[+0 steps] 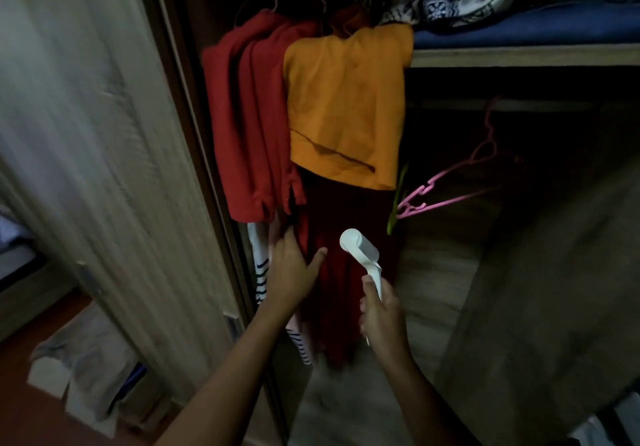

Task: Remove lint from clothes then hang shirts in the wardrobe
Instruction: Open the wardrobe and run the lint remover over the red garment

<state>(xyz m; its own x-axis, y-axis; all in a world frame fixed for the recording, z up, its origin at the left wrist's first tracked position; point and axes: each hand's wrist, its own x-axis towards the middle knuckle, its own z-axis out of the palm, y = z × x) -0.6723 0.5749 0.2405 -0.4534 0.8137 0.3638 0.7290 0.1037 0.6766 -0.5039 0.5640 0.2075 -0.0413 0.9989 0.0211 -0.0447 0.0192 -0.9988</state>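
The right hand (381,310) is closed round the handle of a white lint roller (356,250), whose head points up, just in front of a dark red garment (336,314); whether it touches the cloth I cannot tell. The left hand (292,269) lies open just to the left, fingers straight against the same garment beside a striped one (261,272). This looks like the lint-removal step. Next, the left hand should hold the fabric flat while the roller runs down it. Above hang a red shirt (249,116) and an orange shirt (346,106); a pink hanger (450,182) hangs free to the right.
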